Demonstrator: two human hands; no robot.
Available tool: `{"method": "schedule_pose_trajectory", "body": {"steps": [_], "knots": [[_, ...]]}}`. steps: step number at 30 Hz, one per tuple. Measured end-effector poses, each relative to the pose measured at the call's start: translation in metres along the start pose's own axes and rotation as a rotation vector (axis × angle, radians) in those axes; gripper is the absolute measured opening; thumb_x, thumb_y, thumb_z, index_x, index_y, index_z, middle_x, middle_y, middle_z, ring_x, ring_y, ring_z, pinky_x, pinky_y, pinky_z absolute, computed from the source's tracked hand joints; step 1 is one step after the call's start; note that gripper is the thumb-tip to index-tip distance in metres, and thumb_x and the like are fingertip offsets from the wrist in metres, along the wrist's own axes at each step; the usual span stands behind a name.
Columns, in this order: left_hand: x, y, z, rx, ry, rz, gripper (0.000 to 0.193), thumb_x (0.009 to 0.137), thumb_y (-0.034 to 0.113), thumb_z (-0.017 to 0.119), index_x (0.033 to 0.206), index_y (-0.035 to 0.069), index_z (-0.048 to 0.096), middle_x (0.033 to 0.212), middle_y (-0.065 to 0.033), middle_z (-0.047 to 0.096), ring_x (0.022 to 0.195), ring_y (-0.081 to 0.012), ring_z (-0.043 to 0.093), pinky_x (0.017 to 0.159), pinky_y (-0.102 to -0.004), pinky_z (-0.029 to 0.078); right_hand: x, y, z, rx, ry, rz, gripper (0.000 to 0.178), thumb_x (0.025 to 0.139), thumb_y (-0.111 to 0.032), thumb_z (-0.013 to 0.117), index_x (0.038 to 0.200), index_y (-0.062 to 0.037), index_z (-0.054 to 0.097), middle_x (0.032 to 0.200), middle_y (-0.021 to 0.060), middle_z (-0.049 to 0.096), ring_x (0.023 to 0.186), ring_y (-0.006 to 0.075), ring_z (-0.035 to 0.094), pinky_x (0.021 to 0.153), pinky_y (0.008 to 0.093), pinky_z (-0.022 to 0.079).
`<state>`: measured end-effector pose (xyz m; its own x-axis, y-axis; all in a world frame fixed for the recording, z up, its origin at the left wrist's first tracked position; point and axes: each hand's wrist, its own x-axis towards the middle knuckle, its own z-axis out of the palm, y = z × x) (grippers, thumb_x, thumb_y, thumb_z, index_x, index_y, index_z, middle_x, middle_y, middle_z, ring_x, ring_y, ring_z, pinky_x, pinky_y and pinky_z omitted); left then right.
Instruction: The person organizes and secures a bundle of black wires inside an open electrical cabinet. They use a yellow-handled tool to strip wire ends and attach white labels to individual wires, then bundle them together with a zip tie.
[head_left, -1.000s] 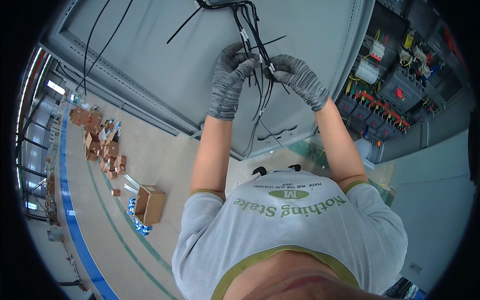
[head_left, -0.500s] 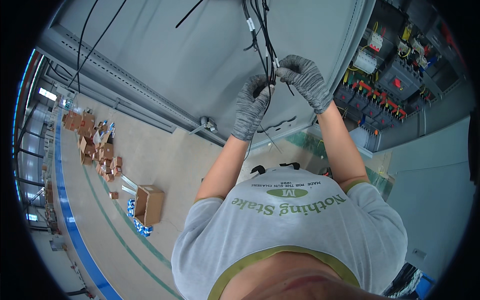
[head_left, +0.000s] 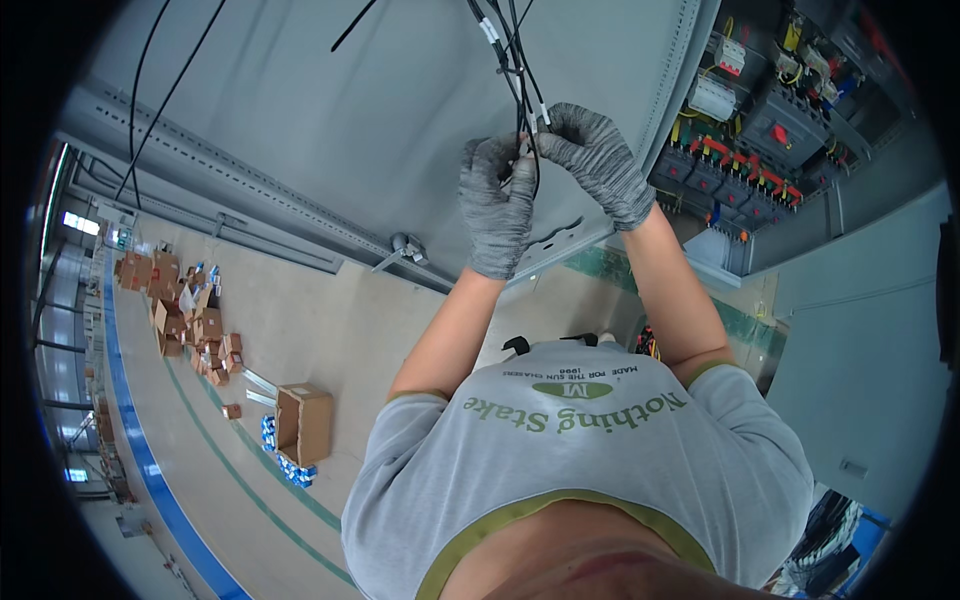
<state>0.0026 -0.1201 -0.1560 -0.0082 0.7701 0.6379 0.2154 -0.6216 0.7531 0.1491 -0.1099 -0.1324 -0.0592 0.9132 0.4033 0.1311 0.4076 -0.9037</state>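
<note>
Both my hands wear grey knitted gloves and are raised in front of a grey metal cabinet panel. A bunch of thin black wires hangs from above, some with white marker sleeves. My left hand is closed around the lower part of these wires. Beside it, my right hand pinches at a wire by a white sleeve. The fingertips of the two hands nearly meet, and the wire ends between them are partly hidden.
To the right, an open cabinet bay holds circuit breakers with red busbars. A grey door stands at far right. More black wires hang at upper left. On the floor at left are an open carton and piled cardboard boxes.
My left hand has turned, its fingers now nearer my right fingertips. The wire ends that hung below the hands now show less. The whole view has shifted slightly.
</note>
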Motion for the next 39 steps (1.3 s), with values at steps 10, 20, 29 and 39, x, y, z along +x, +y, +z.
{"method": "schedule_pose_trajectory", "body": {"steps": [10, 20, 29, 39], "knots": [[0.002, 0.018, 0.013, -0.519, -0.107, -0.403, 0.018, 0.095, 0.016, 0.055, 0.104, 0.001, 0.057, 0.081, -0.0021, 0.06, 0.07, -0.0085, 0.055, 0.065, -0.0224, 0.048, -0.003, 0.007, 0.004, 0.087, 0.121, 0.041, 0.019, 0.091, -0.017, 0.06, 0.101, -0.0012, 0.063, 0.08, 0.0039, 0.064, 0.072, 0.0111, 0.057, 0.069, 0.0254, 0.048], [0.001, 0.026, 0.021, -0.67, -0.059, -0.513, 0.018, 0.096, 0.018, 0.053, 0.104, 0.003, 0.056, 0.074, -0.0015, 0.055, 0.061, -0.007, 0.049, 0.052, -0.0205, 0.037, 0.011, -0.014, -0.013, 0.362, -0.219, 0.081, 0.022, 0.092, -0.013, 0.056, 0.109, -0.0005, 0.064, 0.076, 0.0058, 0.064, 0.057, 0.0121, 0.057, 0.056, 0.0237, 0.049], [-0.006, 0.037, 0.029, -0.615, -0.072, -0.545, 0.022, 0.098, 0.023, 0.049, 0.106, 0.003, 0.055, 0.077, -0.0036, 0.056, 0.063, -0.0102, 0.051, 0.054, -0.0225, 0.04, 0.013, 0.006, -0.016, 0.397, -0.114, 0.049, 0.016, 0.088, -0.014, 0.063, 0.097, -0.0025, 0.069, 0.08, 0.0024, 0.066, 0.068, 0.0091, 0.056, 0.064, 0.0251, 0.048], [0.007, 0.023, 0.028, -0.8, -0.217, -0.505, 0.03, 0.096, 0.028, 0.049, 0.111, 0.002, 0.056, 0.087, -0.0074, 0.061, 0.077, -0.0177, 0.061, 0.067, -0.0309, 0.05, 0.018, -0.035, -0.027, 0.4, -0.267, 0.34, 0.027, 0.092, -0.023, 0.059, 0.108, -0.0035, 0.066, 0.079, -0.0018, 0.064, 0.07, 0.0052, 0.058, 0.062, 0.0201, 0.051]]}}
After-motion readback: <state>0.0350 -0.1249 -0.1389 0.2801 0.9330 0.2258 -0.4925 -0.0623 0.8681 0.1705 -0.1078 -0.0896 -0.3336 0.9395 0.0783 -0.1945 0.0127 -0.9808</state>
